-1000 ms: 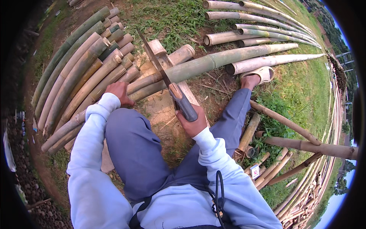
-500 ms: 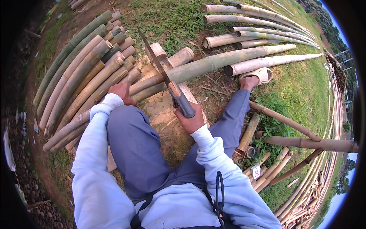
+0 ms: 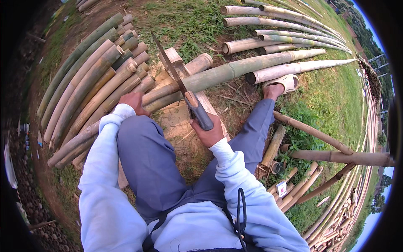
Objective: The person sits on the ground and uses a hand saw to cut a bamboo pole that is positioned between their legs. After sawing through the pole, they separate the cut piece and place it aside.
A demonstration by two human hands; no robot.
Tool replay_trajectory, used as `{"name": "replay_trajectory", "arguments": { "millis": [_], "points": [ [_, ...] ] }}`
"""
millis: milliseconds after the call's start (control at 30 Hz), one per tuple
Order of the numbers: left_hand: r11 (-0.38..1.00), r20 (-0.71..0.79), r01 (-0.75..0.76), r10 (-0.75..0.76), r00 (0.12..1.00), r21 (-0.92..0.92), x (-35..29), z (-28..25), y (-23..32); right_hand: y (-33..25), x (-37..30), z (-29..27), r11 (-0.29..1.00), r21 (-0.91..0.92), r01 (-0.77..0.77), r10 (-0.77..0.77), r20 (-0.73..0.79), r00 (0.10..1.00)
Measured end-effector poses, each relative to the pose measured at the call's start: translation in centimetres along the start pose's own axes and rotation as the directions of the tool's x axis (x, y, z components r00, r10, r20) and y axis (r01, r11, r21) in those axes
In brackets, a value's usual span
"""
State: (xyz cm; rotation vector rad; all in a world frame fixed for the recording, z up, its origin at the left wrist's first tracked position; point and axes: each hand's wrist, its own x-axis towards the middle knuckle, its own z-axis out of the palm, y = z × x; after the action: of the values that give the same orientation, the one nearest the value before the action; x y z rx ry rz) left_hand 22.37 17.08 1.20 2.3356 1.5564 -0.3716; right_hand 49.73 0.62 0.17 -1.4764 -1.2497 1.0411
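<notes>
A long green-brown bamboo pole lies slantwise across a notched wooden block. My left hand is closed over the pole's near-left stretch, beside my left knee. In my right hand is the dark handle of a hand saw, held between my legs. The saw's long brown blade crosses the pole and points away to the upper left, its edge against the bamboo. How deep it sits in the bamboo cannot be made out. Under the pole runs a second bamboo piece.
A stack of cut bamboo lengths lies at the left. Whole bamboo poles spread over the grass at the far right. A bamboo frame stands near my right leg, with short pieces below it. My sandalled foot rests beside a pale pole.
</notes>
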Motion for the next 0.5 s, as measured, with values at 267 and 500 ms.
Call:
{"name": "replay_trajectory", "arguments": {
  "millis": [267,500],
  "points": [
    [1.000,0.033,0.026,-0.027,0.999,0.012,-0.18,-0.59,0.53,0.44,0.04,0.07,0.999,0.003,0.042,-0.042,0.001,0.999],
    [0.999,0.038,0.035,-0.035,0.999,0.017,-0.30,-0.69,0.62,0.42,-0.15,0.22,0.999,-0.005,0.032,-0.032,-0.004,0.999]
  ]
}}
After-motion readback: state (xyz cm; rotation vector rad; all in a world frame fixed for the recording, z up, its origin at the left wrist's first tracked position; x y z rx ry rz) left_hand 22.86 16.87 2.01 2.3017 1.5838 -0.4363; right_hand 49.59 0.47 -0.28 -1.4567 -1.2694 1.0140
